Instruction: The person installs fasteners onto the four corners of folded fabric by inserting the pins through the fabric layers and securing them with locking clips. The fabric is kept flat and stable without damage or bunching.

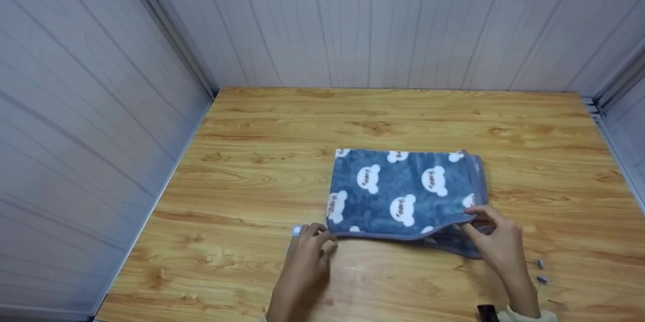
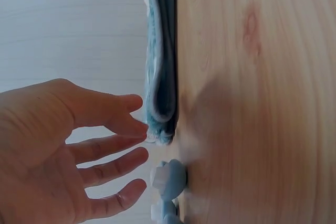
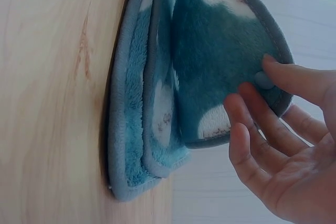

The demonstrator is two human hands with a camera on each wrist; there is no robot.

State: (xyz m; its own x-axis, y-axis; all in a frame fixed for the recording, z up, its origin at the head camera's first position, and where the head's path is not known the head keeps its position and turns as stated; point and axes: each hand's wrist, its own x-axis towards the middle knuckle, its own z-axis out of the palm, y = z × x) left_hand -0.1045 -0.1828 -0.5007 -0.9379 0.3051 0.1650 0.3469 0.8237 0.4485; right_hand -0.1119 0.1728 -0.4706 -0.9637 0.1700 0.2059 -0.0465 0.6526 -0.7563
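Observation:
A folded blue fleece blanket [image 1: 385, 186] with white bear-head prints and a grey-blue bound edge lies on the wooden table. My right hand [image 1: 499, 241] pinches its near right corner and holds the top layer raised above the folds underneath. In the right wrist view, a small round blue knob [image 3: 264, 80] shows at that corner, between thumb and fingers. At the near left corner, my left hand [image 1: 308, 251] has its fingertips right at the blanket's edge, the fingers loosely bent. Beside that hand are small blue-and-white knobs [image 2: 172, 179].
Two small blue-capped pieces [image 1: 540, 263] with thin stems lie on the table right of my right wrist. The wood-grain table [image 1: 242, 161] meets a white panel wall [image 1: 342, 24] at the back and another wall [image 1: 85, 125] on the left.

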